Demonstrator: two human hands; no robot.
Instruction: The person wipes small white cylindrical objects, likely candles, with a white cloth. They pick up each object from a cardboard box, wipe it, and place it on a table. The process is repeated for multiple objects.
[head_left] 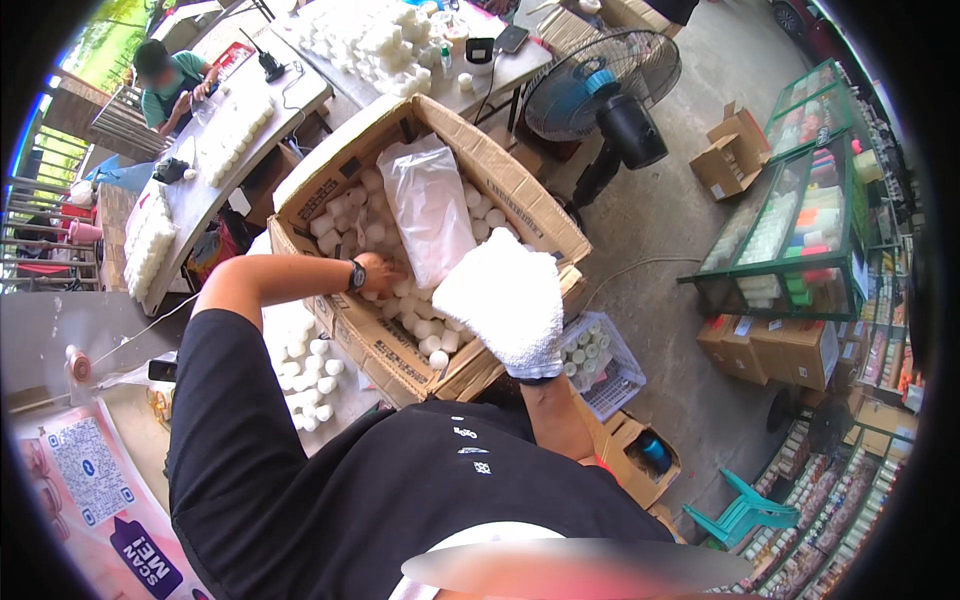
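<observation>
A large open cardboard box (520,190) holds several small white cylinders (425,330) and a clear plastic bag (435,205). My left hand (380,275), with a dark watch on the wrist, reaches down among the white cylinders inside the box; its fingers are hidden, so I cannot see what they hold. My right hand (505,300) wears a thick white cloth glove and hovers over the box's near right corner, fingers together, with nothing visible in it.
More white cylinders (310,365) lie on the table to my left. A person in a green shirt (170,85) works at a far table. A standing fan (600,85), a plastic basket (600,360), glass shelves (800,220) and cardboard boxes (780,350) stand to the right.
</observation>
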